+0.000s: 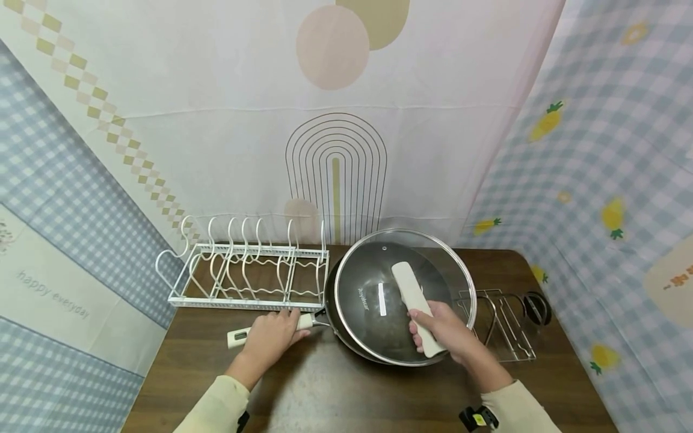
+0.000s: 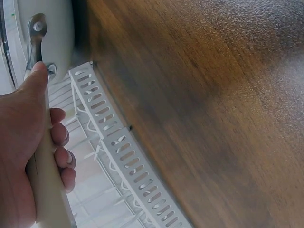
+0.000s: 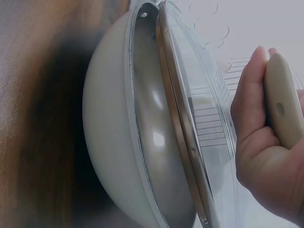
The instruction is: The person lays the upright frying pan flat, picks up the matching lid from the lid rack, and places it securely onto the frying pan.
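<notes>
A wok with a pale outside [image 3: 107,118] and a dark inside stands at the middle of the table. My left hand [image 1: 269,338] grips its cream handle [image 1: 236,338], the thumb lying along it toward the metal joint. Over the wok is a glass lid [image 1: 352,325] with a metal rim, set off to the right of the wok's opening. My right hand [image 1: 441,328] holds the lid's long cream handle [image 1: 407,285], fingers wrapped round its near part. In the right wrist view the lid slants, leaving a gap above the wok's rim.
A white pan rack [image 1: 249,305] with several curved dividers stands at the back left, close to the wok. Right of the wok lies a metal wire rack [image 1: 514,340], partly behind the lid, with a black ring-shaped part [image 1: 537,308]. Curtains hang behind the wooden table [image 1: 325,403] and at both sides.
</notes>
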